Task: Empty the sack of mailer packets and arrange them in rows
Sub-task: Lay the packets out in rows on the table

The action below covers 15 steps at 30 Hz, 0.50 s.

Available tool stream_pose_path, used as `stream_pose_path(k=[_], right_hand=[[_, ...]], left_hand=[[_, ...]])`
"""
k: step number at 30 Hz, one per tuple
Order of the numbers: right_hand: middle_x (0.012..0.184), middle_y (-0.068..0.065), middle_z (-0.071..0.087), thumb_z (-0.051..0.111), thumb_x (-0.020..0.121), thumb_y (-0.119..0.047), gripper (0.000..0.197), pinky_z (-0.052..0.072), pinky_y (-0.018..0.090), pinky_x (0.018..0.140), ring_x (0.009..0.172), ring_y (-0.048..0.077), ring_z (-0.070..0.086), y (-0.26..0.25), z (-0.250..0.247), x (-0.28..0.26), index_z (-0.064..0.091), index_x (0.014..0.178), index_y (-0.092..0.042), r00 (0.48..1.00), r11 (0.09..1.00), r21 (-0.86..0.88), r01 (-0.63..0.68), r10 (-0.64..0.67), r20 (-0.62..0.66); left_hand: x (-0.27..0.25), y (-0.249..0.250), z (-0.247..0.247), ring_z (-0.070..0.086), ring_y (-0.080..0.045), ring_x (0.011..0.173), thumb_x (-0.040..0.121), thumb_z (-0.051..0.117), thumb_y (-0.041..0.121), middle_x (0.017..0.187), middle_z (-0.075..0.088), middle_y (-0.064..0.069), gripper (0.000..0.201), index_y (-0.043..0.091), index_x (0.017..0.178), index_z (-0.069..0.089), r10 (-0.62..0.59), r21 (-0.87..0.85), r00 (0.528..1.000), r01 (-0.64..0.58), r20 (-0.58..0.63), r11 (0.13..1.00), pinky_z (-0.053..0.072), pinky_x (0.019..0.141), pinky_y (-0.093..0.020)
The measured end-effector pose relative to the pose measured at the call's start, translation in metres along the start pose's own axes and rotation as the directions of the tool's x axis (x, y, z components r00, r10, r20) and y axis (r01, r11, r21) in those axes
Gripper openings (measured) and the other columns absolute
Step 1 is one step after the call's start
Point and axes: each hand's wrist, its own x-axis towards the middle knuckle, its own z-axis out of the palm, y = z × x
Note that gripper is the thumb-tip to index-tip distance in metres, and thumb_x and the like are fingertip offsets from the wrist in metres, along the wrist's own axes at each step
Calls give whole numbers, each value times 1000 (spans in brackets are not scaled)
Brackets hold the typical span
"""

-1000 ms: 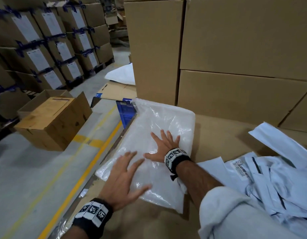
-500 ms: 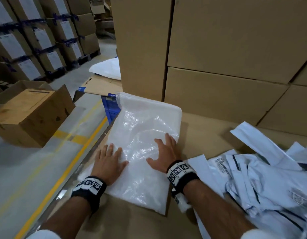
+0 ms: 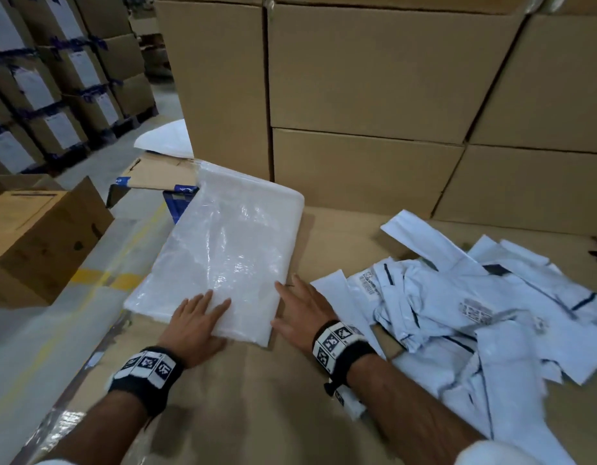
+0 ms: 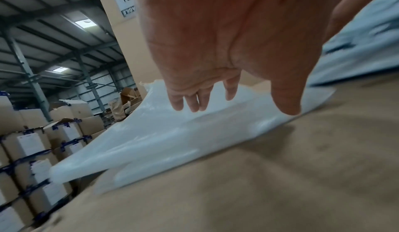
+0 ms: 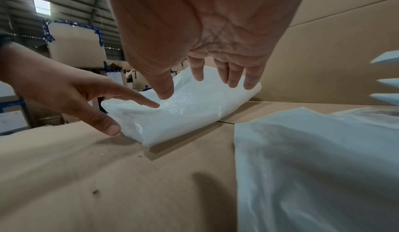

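1. The fingers (image 3: pixel 203 302) of the left hand (image 3: pixel 193 325) lie straight and relaxed, spread flat on the near end of the folded sack (image 3: pixel 230 253); the thumb sits at the sack's near edge, gripping nothing.
2. The fingers (image 3: pixel 285 290) of the right hand (image 3: pixel 302 317) are also straight and loosely spread, laid along the sack's right edge where it meets the cardboard surface (image 3: pixel 256 407); they close on nothing.
3. The right wrist view shows the right hand (image 5: pixel 207 36) hanging open just above the sack (image 5: pixel 183 109), with the left hand (image 5: pixel 64 90) touching the sack's near corner.
4. The sack stretches away beyond the fingertips, flat and glossy white, its far end near the stacked cartons (image 3: pixel 367 95).
5. Just right of the right fingers lies the loose heap of mailer packets (image 3: pixel 474 317), white with dark stripes and barcode labels, overlapping in no order.
6. Left of the left fingers, beyond the surface's edge, stands an open brown box (image 3: pixel 38 229) on the floor.
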Motion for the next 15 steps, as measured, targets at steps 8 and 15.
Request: stream_pose_path(k=[8, 15], right_hand=[[164, 15, 23, 57, 93, -48, 69, 24, 42, 122, 150, 30, 24, 53, -31, -114, 36, 154, -24, 941, 996, 90, -18, 47, -334], [161, 10, 30, 62, 90, -45, 61, 32, 44, 117, 145, 29, 33, 146, -67, -224, 47, 146, -25, 846, 985, 44, -164, 164, -507]], left_hand=[[-17, 149, -40, 49, -22, 125, 89, 52, 58, 145, 47, -3, 60, 30, 141, 45, 259, -302, 906, -364, -336, 881, 44, 101, -36], [-18, 284, -38, 49, -20, 122, 91, 61, 47, 140, 48, -1, 48, 27, 134, 51, 350, -392, 855, -494, -384, 776, 42, 99, -29]])
